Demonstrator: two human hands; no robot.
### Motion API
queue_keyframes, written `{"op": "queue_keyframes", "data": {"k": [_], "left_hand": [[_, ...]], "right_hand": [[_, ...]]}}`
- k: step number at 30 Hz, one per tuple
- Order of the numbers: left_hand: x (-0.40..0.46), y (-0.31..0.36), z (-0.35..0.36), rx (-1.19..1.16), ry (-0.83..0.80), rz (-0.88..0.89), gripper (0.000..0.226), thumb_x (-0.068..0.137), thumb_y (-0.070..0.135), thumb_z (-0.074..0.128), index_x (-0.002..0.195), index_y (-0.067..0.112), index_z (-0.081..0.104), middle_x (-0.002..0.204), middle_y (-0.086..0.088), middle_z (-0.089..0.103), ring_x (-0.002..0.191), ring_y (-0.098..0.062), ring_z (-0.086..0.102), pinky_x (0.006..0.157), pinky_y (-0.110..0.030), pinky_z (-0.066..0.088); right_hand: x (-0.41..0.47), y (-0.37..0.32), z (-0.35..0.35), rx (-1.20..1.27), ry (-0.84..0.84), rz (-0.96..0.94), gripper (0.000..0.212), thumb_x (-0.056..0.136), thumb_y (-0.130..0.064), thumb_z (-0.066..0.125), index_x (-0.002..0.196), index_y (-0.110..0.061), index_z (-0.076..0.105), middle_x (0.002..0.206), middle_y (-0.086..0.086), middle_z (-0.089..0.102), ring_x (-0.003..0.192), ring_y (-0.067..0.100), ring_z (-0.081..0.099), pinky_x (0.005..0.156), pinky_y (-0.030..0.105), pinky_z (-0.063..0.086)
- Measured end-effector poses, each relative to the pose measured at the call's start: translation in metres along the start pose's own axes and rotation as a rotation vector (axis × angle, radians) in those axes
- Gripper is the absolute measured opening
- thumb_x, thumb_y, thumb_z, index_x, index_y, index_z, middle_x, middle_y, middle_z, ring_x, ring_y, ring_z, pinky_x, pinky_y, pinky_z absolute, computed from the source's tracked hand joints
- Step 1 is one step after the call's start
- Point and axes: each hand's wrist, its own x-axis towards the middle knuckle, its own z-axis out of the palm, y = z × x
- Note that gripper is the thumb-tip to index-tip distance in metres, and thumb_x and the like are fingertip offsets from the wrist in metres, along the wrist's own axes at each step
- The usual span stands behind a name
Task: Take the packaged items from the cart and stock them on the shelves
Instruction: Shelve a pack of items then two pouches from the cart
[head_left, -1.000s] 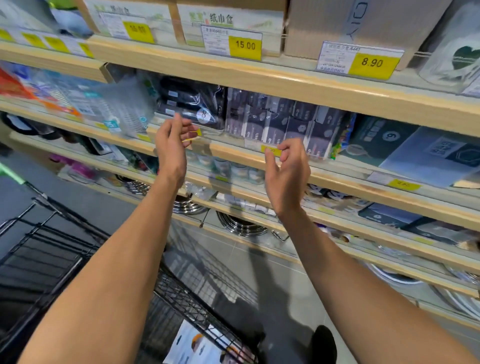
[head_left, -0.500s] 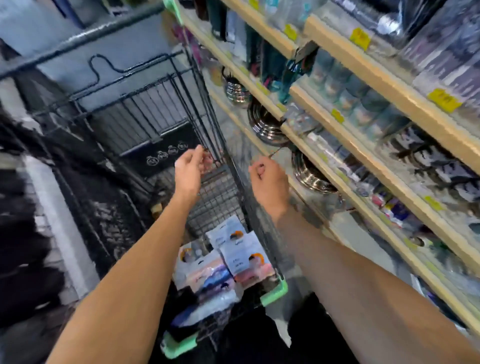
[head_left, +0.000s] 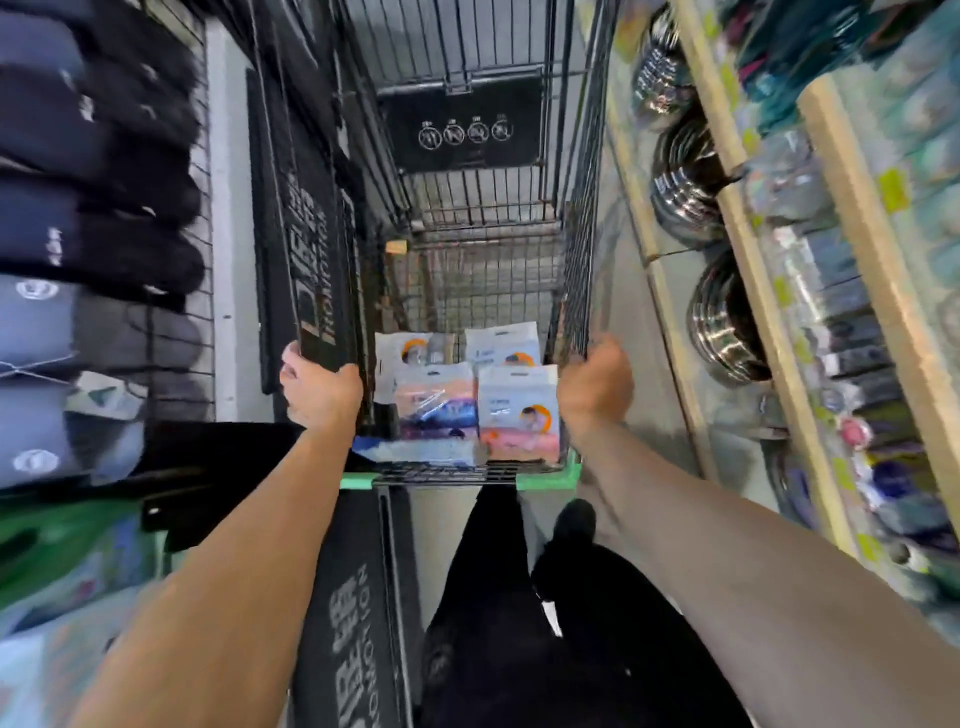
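A black wire cart (head_left: 488, 249) stands straight ahead of me in the aisle. Several white, pink and blue packaged items (head_left: 470, 395) lie in its near end. My left hand (head_left: 319, 387) is closed over the cart's left side rim. On the right side rim my right hand (head_left: 595, 382) grips the wire wall. Neither hand holds a package. The wooden shelves (head_left: 769, 322) run along the right, blurred by motion.
Stacked steel bowls (head_left: 722, 322) sit on the lower right shelves. Dark folded garments (head_left: 93, 244) hang on a rack at the left. A black floor mat with lettering (head_left: 358, 613) lies beside my legs. A green bumper (head_left: 550, 475) edges the cart's near end.
My view swung from the shelf down to the cart. Both hands left the shelf edge, dropped, and closed on the cart's two side rims.
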Motion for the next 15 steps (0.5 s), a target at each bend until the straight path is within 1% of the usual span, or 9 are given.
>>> {"op": "queue_keyframes", "data": {"k": [2,3,6,9,12,15], "left_hand": [[-0.006,-0.025,0.002,-0.094,-0.065,-0.023,0.074,0.081,0.020,0.065,0.147,0.019,0.030,0.143,-0.011,0.050,0.128,-0.034,0.053,0.107,-0.050,0.044],[-0.009,-0.035,0.002,-0.082,-0.063,-0.013,0.072,0.083,0.018,0.064,0.147,0.017,0.031,0.141,-0.010,0.053,0.127,-0.033,0.055,0.107,-0.048,0.045],[-0.009,-0.044,-0.003,0.032,-0.057,0.026,0.054,0.094,0.017,0.057,0.144,0.008,0.038,0.138,-0.014,0.056,0.127,-0.034,0.054,0.107,-0.043,0.044],[-0.012,-0.046,-0.009,0.165,-0.054,0.057,0.039,0.099,0.018,0.053,0.134,0.004,0.044,0.135,-0.019,0.057,0.127,-0.038,0.052,0.105,-0.044,0.041],[-0.027,-0.062,-0.011,0.265,-0.046,0.116,0.032,0.097,0.018,0.056,0.125,0.004,0.048,0.128,-0.020,0.059,0.121,-0.040,0.055,0.098,-0.045,0.044],[-0.049,-0.087,-0.011,0.315,-0.008,0.134,0.022,0.098,0.017,0.054,0.116,0.005,0.052,0.119,-0.021,0.061,0.113,-0.042,0.057,0.091,-0.044,0.046]], "right_hand": [[0.001,0.011,-0.001,-0.043,-0.028,-0.004,0.029,0.094,-0.013,0.059,0.122,-0.017,0.062,0.110,0.013,0.070,0.102,0.035,0.065,0.078,0.039,0.050],[0.001,0.015,-0.001,-0.058,-0.033,-0.015,0.025,0.095,-0.015,0.060,0.120,-0.020,0.062,0.108,0.010,0.071,0.100,0.034,0.066,0.077,0.038,0.050],[0.005,0.021,-0.005,-0.098,-0.035,-0.046,0.022,0.095,-0.014,0.061,0.117,-0.019,0.061,0.105,0.006,0.072,0.099,0.030,0.067,0.074,0.032,0.047],[0.006,0.028,-0.015,-0.156,-0.028,-0.082,0.019,0.096,-0.017,0.061,0.115,-0.015,0.060,0.109,0.009,0.071,0.101,0.030,0.066,0.073,0.028,0.040],[0.002,0.042,-0.026,-0.177,-0.021,-0.106,0.023,0.095,-0.018,0.065,0.118,-0.014,0.061,0.109,0.009,0.071,0.102,0.029,0.068,0.078,0.029,0.046],[-0.008,0.059,-0.036,-0.234,-0.014,-0.128,0.022,0.093,-0.015,0.067,0.115,-0.012,0.062,0.106,0.009,0.072,0.097,0.029,0.068,0.074,0.028,0.045]]}}
